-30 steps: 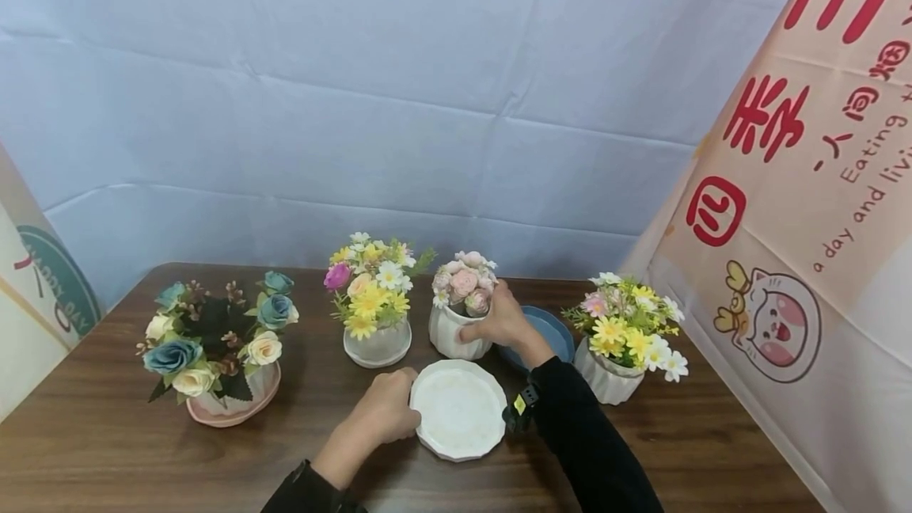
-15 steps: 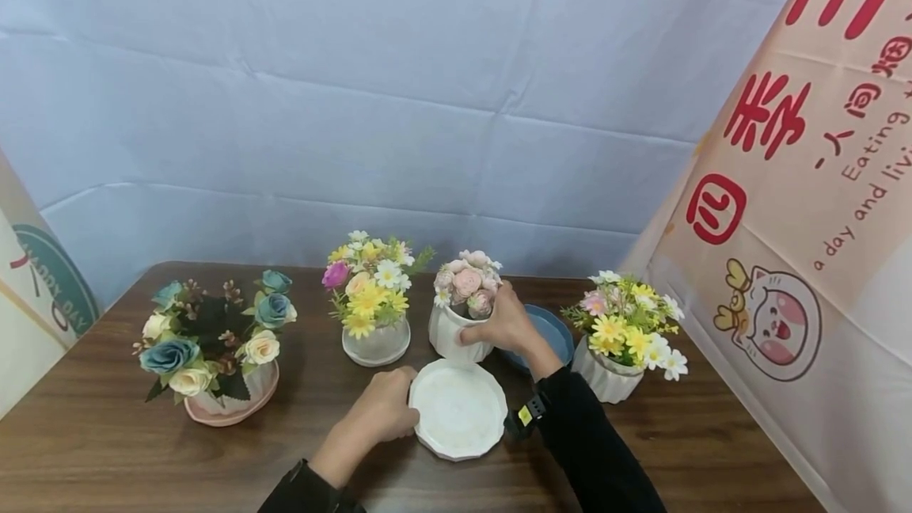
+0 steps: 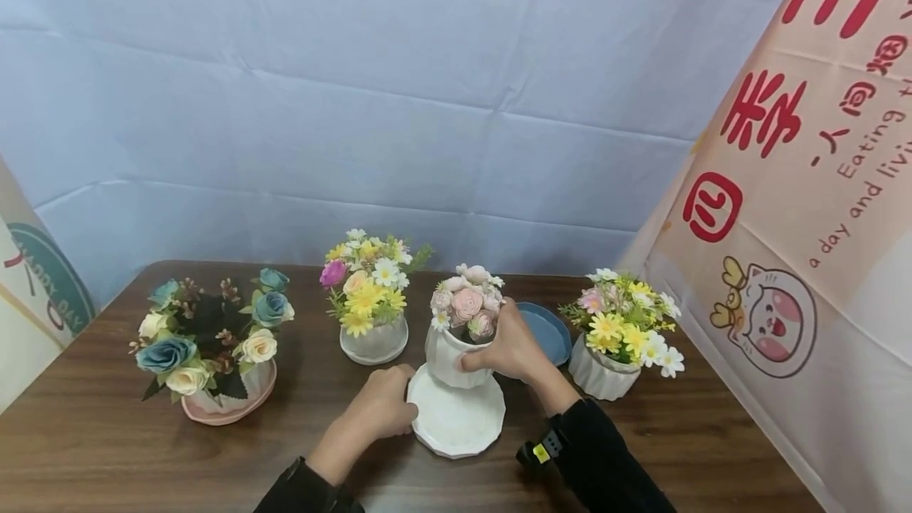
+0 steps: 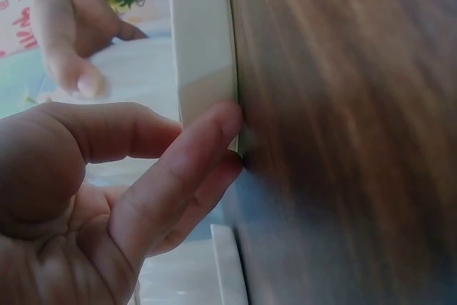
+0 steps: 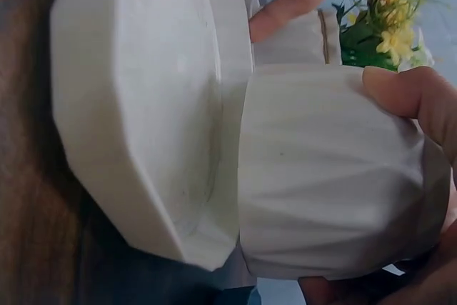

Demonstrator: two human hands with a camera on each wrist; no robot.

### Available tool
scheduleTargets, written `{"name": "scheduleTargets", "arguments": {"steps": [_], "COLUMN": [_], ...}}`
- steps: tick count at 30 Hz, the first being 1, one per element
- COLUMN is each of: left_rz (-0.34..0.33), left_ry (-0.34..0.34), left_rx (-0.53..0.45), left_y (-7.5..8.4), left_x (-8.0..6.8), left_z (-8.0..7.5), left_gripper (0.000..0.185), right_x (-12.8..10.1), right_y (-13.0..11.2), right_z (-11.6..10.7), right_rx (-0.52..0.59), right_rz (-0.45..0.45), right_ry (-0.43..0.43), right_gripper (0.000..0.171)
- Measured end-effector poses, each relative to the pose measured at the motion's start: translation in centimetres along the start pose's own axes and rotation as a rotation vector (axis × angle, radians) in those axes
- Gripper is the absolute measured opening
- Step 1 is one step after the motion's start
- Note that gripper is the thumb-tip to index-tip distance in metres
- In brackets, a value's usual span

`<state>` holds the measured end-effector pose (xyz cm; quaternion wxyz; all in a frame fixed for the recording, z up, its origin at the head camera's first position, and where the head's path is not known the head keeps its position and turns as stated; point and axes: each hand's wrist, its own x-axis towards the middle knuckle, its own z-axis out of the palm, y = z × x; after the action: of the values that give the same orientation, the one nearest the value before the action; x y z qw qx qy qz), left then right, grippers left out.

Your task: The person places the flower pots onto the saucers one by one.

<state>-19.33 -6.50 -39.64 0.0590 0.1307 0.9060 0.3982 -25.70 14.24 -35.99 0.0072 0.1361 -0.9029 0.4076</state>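
Observation:
My right hand point(image 3: 502, 345) grips a white ribbed pot point(image 3: 447, 359) of pink roses, thumb on the near side and fingers round the right side. The pot's base is over the far part of a white faceted saucer point(image 3: 456, 422) on the wooden table; I cannot tell whether they touch. My left hand point(image 3: 385, 408) holds the saucer's left rim with curled fingers. The left wrist view shows my fingertips point(image 4: 225, 123) against the saucer rim point(image 4: 203, 48). In the right wrist view the pot point(image 5: 321, 176) sits just above the saucer point(image 5: 143, 119), with my thumb point(image 5: 410, 98) on the pot's wall.
A blue saucer point(image 3: 547, 329) lies just behind my right hand. A white pot of yellow daisies point(image 3: 616, 351) stands to the right, a glass pot of yellow flowers point(image 3: 370, 311) at centre left, and a pink pot of blue roses point(image 3: 214, 351) far left. A printed banner point(image 3: 784, 220) borders the right.
My right hand has lifted the pot of pink roses and brought it towards me, over the far part of the white saucer. The left hand has stayed on the saucer's rim.

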Motion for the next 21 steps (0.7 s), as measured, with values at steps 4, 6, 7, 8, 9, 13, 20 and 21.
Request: {"name": "scheduleTargets", "arguments": {"steps": [4, 6, 7, 8, 9, 13, 20, 21], "left_rz": [-0.009, -0.007, -0.006, -0.006, -0.006, -0.006, 0.001, 0.004], "left_ry": [-0.006, -0.010, -0.011, -0.011, -0.011, -0.006, -0.005, -0.004], "left_rx": [-0.017, -0.023, -0.024, -0.024, -0.024, -0.016, -0.015, -0.013], "left_y": [0.0, 0.0, 0.0, 0.0, 0.0, 0.1, 0.0, 0.0], "left_x": [0.0, 0.0, 0.0, 0.0, 0.0, 0.0, 0.0, 0.0], "left_z": [0.0, 0.0, -0.1, -0.1, -0.1, -0.1, -0.1, 0.0], "left_gripper": [0.037, 0.037, 0.036, 0.035, 0.036, 0.036, 0.038, 0.038], "right_x": [-0.9, -1.4, -1.7, -1.9, -2.1, -3.0, -4.3, -4.4], "right_y": [-0.3, -0.6, -0.7, -0.8, -0.9, -1.0, -0.5, -0.4], "right_z": [-0.1, -0.2, -0.3, -0.3, -0.3, -0.3, -0.1, 0.0], "right_rx": [-0.002, -0.005, -0.014, -0.020, -0.024, -0.046, -0.030, -0.023], "right_rz": [-0.003, -0.015, -0.018, -0.019, -0.021, -0.020, -0.015, -0.013], "right_ry": [0.011, 0.012, 0.011, 0.008, 0.004, -0.011, -0.025, -0.025], "right_gripper": [0.115, 0.113, 0.112, 0.112, 0.110, 0.109, 0.111, 0.110]}}
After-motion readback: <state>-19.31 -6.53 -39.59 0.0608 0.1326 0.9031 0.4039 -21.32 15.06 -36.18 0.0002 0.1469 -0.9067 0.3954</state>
